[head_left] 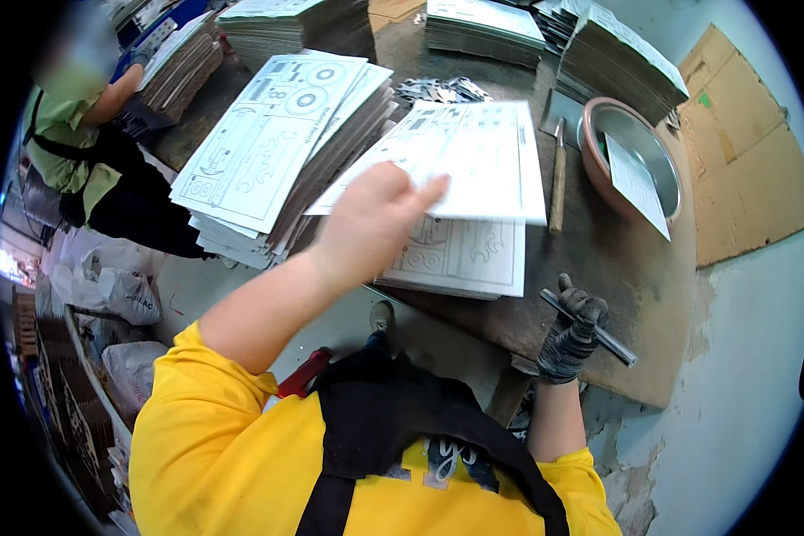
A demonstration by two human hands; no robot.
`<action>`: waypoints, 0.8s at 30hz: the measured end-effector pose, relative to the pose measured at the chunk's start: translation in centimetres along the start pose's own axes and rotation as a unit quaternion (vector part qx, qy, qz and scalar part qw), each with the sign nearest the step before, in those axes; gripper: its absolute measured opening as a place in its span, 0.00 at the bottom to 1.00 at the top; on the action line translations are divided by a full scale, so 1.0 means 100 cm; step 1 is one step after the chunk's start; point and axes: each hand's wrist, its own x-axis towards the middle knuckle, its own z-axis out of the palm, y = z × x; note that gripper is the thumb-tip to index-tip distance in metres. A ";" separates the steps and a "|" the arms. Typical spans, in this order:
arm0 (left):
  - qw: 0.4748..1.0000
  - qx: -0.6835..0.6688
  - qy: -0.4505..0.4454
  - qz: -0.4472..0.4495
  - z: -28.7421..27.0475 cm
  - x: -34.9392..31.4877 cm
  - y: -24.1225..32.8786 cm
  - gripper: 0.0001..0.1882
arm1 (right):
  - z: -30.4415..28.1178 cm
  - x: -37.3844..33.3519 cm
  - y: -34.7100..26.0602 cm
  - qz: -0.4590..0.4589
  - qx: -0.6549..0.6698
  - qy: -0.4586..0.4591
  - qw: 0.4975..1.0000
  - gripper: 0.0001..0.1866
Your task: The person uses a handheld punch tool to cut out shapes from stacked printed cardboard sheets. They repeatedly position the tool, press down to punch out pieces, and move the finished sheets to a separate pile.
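Note:
My bare left hand (371, 219), slightly blurred, is closed at the near left edge of a white printed sheet (487, 165), thumb pointing right across its face. The sheet is tilted over a stack of printed boards (473, 259) at the table's front edge. Its fingertips are partly hidden. My right hand (576, 330), in a dark grey glove, is closed round a metal rod (616, 347) above the table's right front part. Left of the sheet stands a tall, uneven pile of printed cardboard sheets (250, 152) with tool outlines on top.
A long-handled tool (558, 174) lies beside a pinkish-rimmed metal bowl (594, 170), which has a printed card (636, 188) in it. Small metal pieces (442, 90) lie behind the sheet. More stacks (482, 31) line the back. At far left another person (80, 134) handles a pile.

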 end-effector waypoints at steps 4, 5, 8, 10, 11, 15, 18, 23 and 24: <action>0.988 0.049 0.117 -0.085 -0.044 -0.037 -0.055 0.19 | 0.010 0.008 0.006 0.005 0.019 -0.019 1.000 0.17; 0.984 0.088 0.109 -0.106 -0.050 -0.055 -0.072 0.19 | 0.014 0.009 0.008 0.008 0.023 -0.021 0.999 0.17; 0.976 0.112 0.028 -0.187 -0.073 -0.117 -0.123 0.18 | 0.026 0.017 0.020 0.029 0.051 -0.048 0.997 0.18; 0.948 0.066 -0.044 -0.307 -0.075 -0.153 -0.149 0.18 | 0.042 0.023 0.028 0.043 0.047 -0.038 0.997 0.18; 0.924 0.030 -0.081 -0.374 -0.074 -0.152 -0.150 0.18 | 0.047 0.027 0.034 0.045 0.049 -0.039 0.997 0.17; 0.964 -0.047 -0.038 -0.259 -0.030 -0.091 -0.104 0.20 | 0.061 0.045 0.073 0.055 0.068 -0.056 0.995 0.16; 0.969 -0.198 -0.111 -0.101 0.050 -0.044 -0.047 0.22 | 0.072 0.065 0.124 0.076 0.087 -0.066 0.991 0.15; 0.979 -0.127 -0.133 -0.091 0.174 -0.018 -0.026 0.29 | 0.102 0.083 0.166 0.079 0.080 -0.094 0.989 0.14; 0.981 -0.100 -0.134 -0.102 0.184 -0.014 -0.030 0.30 | 0.101 0.085 0.173 0.076 0.075 -0.112 0.988 0.14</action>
